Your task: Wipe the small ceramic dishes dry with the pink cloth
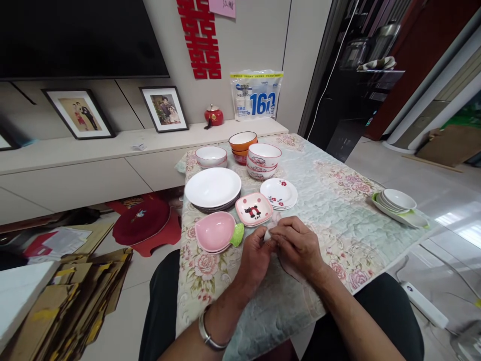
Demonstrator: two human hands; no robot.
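my left hand and right hand meet over the near part of a flowered table cover, fingers drawn in narrow and pinching a pale, crumpled cloth between them. the cloth sits just beside the near corner of a square cat dish, part of it hidden by my fingers; more of it appears to show below my right hand. a silver bangle circles my left wrist.

to the left of my hands lies a pink dish with a green leaf, stacked on another like it. behind it stand a pile topped by a large white plate, flower-patterned plates, white bowls, orange bowls and red-patterned bowls. well apart, at the table's right edge, small white bowls rest on a long green-edged dish.

beyond the table, a low cabinet carries framed photos, a red jar and a clear bag marked 160, with red paper characters on the wall above. flattened cardboard is stacked on the floor at left, near a round red stool.
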